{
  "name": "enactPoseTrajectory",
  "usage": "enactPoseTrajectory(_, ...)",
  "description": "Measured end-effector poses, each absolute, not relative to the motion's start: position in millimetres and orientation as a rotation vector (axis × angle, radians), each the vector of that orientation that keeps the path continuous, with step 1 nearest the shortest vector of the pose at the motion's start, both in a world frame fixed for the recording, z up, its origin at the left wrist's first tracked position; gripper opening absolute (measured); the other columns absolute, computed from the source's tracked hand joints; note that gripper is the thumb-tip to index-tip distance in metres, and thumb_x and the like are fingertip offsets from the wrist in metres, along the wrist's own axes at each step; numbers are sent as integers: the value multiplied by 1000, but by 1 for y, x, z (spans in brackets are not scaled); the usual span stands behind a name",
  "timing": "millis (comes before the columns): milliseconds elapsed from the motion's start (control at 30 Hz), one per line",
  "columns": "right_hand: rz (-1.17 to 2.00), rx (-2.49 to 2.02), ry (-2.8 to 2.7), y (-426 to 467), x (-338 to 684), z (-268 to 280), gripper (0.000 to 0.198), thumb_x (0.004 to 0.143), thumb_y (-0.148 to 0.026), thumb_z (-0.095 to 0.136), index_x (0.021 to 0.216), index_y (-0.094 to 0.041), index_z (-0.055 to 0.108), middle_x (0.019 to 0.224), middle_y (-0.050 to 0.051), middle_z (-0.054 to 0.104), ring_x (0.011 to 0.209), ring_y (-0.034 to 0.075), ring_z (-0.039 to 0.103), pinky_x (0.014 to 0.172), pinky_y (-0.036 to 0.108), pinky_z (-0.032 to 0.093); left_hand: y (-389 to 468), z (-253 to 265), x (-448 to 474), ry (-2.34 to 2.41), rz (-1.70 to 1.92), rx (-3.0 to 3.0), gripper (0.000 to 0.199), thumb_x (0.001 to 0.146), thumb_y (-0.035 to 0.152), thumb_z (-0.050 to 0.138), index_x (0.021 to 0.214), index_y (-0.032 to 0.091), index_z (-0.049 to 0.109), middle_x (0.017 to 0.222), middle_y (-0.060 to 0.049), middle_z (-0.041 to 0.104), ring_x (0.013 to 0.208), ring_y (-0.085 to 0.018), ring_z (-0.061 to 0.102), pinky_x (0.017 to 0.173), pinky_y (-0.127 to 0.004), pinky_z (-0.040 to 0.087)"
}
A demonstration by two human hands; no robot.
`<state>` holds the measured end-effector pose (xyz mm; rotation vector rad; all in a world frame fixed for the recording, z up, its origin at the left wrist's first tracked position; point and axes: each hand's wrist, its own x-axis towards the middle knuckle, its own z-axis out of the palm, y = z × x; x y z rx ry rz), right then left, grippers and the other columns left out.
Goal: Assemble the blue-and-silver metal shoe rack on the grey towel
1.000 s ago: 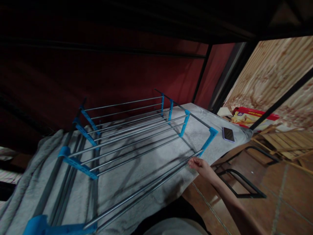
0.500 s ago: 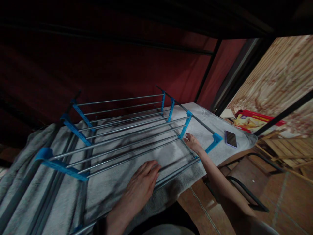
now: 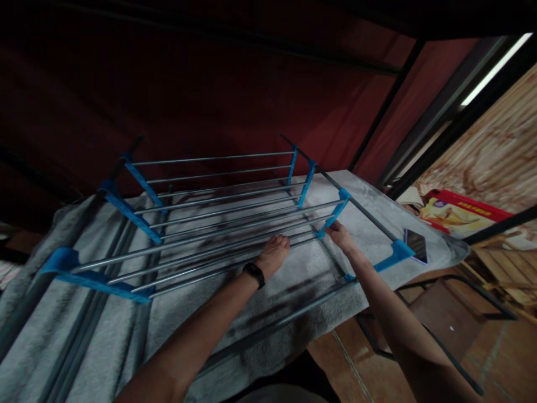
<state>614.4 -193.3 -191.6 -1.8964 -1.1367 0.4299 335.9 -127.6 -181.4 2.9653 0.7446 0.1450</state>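
Your right hand [image 3: 342, 238] is at the blue bracket [image 3: 334, 214], probably seating a bar [image 3: 126, 256]
Left hand [image 3: 272, 254] bends over bars left of the bracket; can't tell if either grip's pinching. Next likely wants that bracket braced. Rack [image 3: 210, 235] lies on gray blanket [image 3: 356, 190], bars running left from the bracket, side poles heading away from you.

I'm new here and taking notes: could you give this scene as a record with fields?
Left hand: at the rack, grip unclear
Right hand: at the lower end of a blue bracket, grip unclear
Rack: gray rods between blue brackets, on a gray cloth
Wristband: black, on the left wrist
Phone: on the cloth, right of the rack
Box: red and yellow, farther right
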Motion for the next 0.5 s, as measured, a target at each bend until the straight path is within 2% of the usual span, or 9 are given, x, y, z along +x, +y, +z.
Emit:
enactPoseTrajectory(233, 395, -1951, -1093, -200, 606, -181, 31, 82, -48, 53, 88, -19, 61, 83, 7, 71, 78, 22, 64, 76, 35, 50, -115, -204, 355, 765, 130, 2975, 51, 91, -5, 32, 135, 10, 53, 131, -18, 62, 123, -26, 58, 103, -45, 48)
enactPoseTrajectory(367, 378, -1985, -1104, -205, 600, -174, 29, 82, -50, 52, 81, -21, 58, 76, 6, 68, 75, 21, 62, 72, 33, 47, -113, -206, 365, 692, 95, 2990, 47, 93, -4, 34, 136, 6, 52, 131, -20, 62, 121, -26, 60, 100, -41, 49)
enactPoseTrajectory(500, 338, -2079, -1088, -213, 589, -171, 23, 85, -44, 51, 82, -22, 57, 75, 5, 67, 72, 20, 62, 67, 30, 44, -115, -206, 377, 625, 53, 2979, 47, 92, -5, 36, 136, 5, 52, 130, -21, 64, 119, -24, 63, 99, -37, 51)
